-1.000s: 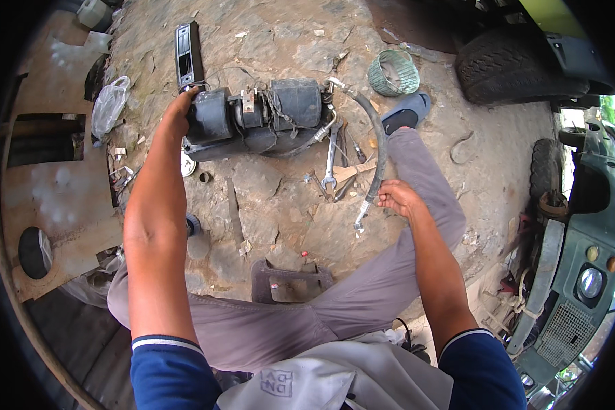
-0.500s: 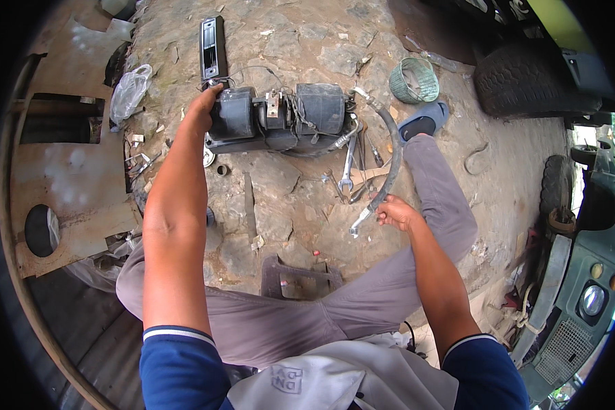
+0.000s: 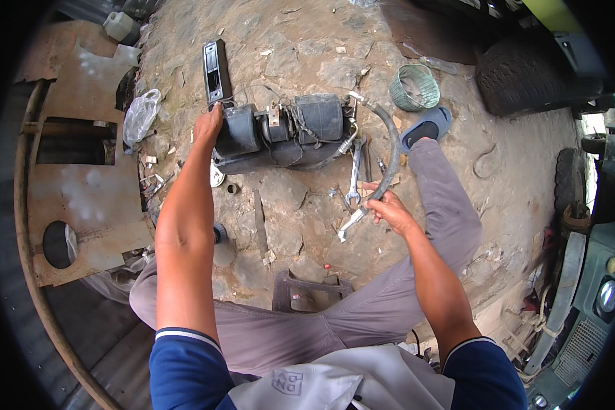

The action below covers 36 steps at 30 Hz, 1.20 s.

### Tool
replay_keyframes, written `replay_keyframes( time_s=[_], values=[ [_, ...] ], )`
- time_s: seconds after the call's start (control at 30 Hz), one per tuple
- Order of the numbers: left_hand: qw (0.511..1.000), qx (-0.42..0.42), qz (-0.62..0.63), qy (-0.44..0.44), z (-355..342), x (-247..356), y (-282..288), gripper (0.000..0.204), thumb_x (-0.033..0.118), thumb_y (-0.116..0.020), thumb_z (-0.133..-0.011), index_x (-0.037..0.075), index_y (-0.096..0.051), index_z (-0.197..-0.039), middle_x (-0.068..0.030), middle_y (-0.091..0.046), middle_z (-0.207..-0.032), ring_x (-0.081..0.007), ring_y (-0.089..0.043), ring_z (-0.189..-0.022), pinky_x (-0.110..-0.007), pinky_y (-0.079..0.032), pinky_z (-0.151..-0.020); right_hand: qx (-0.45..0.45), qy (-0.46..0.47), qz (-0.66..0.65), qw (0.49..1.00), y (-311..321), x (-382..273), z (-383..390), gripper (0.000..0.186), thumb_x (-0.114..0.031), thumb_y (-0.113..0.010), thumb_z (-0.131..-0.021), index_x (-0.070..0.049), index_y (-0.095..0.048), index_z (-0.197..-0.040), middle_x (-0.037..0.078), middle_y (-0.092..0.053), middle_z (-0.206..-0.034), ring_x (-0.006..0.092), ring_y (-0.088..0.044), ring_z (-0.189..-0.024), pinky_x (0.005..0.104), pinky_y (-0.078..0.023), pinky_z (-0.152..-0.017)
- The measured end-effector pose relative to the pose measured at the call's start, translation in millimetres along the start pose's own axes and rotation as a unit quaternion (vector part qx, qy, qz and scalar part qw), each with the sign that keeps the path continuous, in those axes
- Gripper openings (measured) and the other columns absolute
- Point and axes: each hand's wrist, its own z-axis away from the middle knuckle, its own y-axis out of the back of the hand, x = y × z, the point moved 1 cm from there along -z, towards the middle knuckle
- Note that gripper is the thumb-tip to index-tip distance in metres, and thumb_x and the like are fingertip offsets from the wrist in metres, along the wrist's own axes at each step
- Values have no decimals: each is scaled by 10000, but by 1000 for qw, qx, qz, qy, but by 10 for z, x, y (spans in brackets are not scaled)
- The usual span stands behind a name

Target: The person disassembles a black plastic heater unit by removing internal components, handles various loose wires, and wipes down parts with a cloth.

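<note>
A black blower unit [image 3: 277, 156] with two rounded drum housings lies on the stone ground in front of me, wires and a metal bracket at its middle. My left hand [image 3: 208, 124] grips its left end, the fingertips partly hidden, beside a long black slotted panel [image 3: 216, 72]. From the unit's right end a thick grey hose [image 3: 395, 140] curves toward me. My right hand [image 3: 389, 210] is closed round this hose close to its silver end fitting [image 3: 352, 224]. Just beyond that hand lies an open-end wrench [image 3: 354, 179] among other tools.
A green woven basket [image 3: 415, 87] stands beyond my sandalled foot [image 3: 427, 128]. At the left are a clear plastic bag [image 3: 142, 117] and a rusty cut-out metal sheet [image 3: 92, 205]. A low stool [image 3: 312, 295] sits between my legs. A tyre [image 3: 526, 72] and vehicle front [image 3: 591, 307] stand right.
My right hand has closed further round the hose, and the hose's fitting end has swung left. My left hand stays at the unit's left end. The whole view has shifted slightly.
</note>
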Motion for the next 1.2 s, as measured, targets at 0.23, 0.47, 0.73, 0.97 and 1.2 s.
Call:
replay_keyframes(
  time_s=[0.23,0.47,0.73,0.97,1.2],
  values=[
    [995,47,-88,7,408,268,268,759,624,-550,-880,-24,-591,-1273,-293,-589,-1307,-434,-544,-1261,-490,-433,-1030,25,4,132,991,50,39,-63,278,-224,-764,-769,-83,-712,-1003,24,-679,-893,138,-618,-806,316,-501,-672],
    [950,276,-25,-145,1403,607,-62,558,484,-587,-948,33,-546,-1275,-214,-540,-1238,-358,-490,-1225,-564,-357,-1032,11,52,197,979,97,143,-38,291,-252,-808,-739,-63,-730,-945,66,-717,-917,197,-660,-886,356,-507,-842],
    [941,-282,180,-61,3146,88,-1831,340,316,-700,-933,-10,-696,-833,-79,-669,-724,-134,-596,-576,-305,-478,-513,-29,22,128,991,-6,46,-31,281,-252,-809,-806,-58,-720,-988,46,-711,-906,129,-625,-768,303,-480,-625],
    [907,-350,234,24,3436,336,-1853,366,340,-721,-908,2,-698,-768,-46,-622,-653,-113,-525,-531,-308,-389,-470,-57,33,115,991,45,123,-61,287,-234,-775,-861,-38,-687,-1050,1,-684,-869,76,-595,-745,251,-441,-528],
    [901,-367,230,-5,3327,319,-1986,290,255,-724,-873,-15,-710,-769,-67,-643,-656,-136,-569,-555,-324,-446,-513,-68,19,120,990,109,88,-79,297,-248,-766,-875,-41,-684,-1071,-2,-677,-864,73,-576,-719,251,-438,-520]
  ],
)
